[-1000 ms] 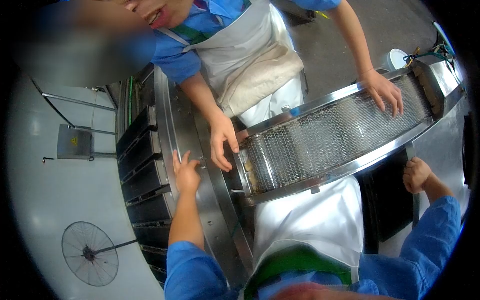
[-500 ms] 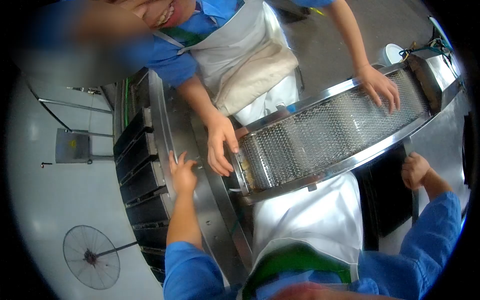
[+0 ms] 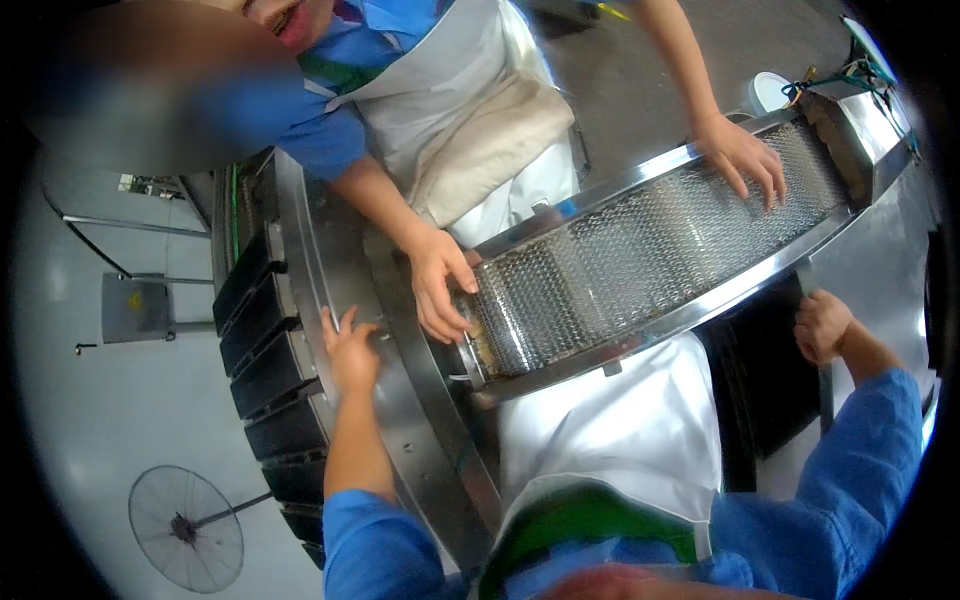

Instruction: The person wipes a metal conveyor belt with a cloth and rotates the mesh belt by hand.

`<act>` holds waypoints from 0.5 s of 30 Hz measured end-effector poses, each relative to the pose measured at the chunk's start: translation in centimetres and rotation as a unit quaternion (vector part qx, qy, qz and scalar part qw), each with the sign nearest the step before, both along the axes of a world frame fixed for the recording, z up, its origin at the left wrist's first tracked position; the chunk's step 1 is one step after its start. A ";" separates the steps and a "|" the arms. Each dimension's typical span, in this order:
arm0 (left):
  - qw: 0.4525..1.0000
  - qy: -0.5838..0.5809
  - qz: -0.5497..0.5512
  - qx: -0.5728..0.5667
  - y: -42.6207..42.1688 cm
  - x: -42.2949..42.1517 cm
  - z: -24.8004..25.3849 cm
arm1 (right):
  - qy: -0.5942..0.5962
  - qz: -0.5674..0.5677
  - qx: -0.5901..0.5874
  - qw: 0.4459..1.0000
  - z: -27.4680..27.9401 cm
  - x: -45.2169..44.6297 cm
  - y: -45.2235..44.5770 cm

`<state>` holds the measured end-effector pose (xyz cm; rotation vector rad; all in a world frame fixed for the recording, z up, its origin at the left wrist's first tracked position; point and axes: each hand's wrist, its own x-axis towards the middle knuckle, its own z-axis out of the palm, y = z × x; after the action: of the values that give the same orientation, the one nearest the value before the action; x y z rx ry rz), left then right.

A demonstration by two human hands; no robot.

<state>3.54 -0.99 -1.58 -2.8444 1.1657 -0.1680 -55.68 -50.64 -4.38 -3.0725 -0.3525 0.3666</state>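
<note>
My left hand (image 3: pixel 352 352) rests on the steel edge of the slatted black conveyor (image 3: pixel 262 372), its fingers apart and holding nothing. At the right, my right hand (image 3: pixel 823 326) is closed at a metal upright beside the mesh conveyor (image 3: pixel 640 255); what it grips, if anything, I cannot make out. The mesh belt runs between me and a co-worker. One of the co-worker's hands (image 3: pixel 437 284) lies at the belt's left end, near some pale bits. Their other hand (image 3: pixel 742 160) is spread over the mesh towards its right end.
Across the belt a co-worker in a white apron (image 3: pixel 425 110) has a beige cloth bundle (image 3: pixel 495 150) at the waist. A wall fan (image 3: pixel 185 528) and a grey box (image 3: pixel 137 307) are on the left. Cables and a white bucket (image 3: pixel 770 92) are at the upper right.
The view has shifted slightly, so the mesh conveyor and co-worker appear further left. My hands stay at the same places on the frames, and the co-worker's hands remain at the belt.
</note>
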 end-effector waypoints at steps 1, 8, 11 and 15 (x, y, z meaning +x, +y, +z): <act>1.000 -0.005 -0.001 -0.006 0.0 0.0 0.0 | 0.000 -0.001 0.000 1.000 0.1 0.1 0.0; 1.000 -0.004 0.003 0.001 -0.5 -0.4 0.6 | -0.018 -0.003 0.032 0.999 0.6 0.9 0.3; 1.000 0.003 0.019 0.016 -0.7 -0.6 0.8 | -0.020 -0.007 0.033 0.999 0.9 1.0 0.5; 1.000 0.016 0.023 0.013 -1.0 -0.8 1.0 | 0.007 0.006 -0.003 1.000 1.7 1.3 0.7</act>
<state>2.70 -1.99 -0.53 -2.8580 1.0996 -0.1050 -54.37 -49.94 -2.64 -3.0722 -0.3692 0.3912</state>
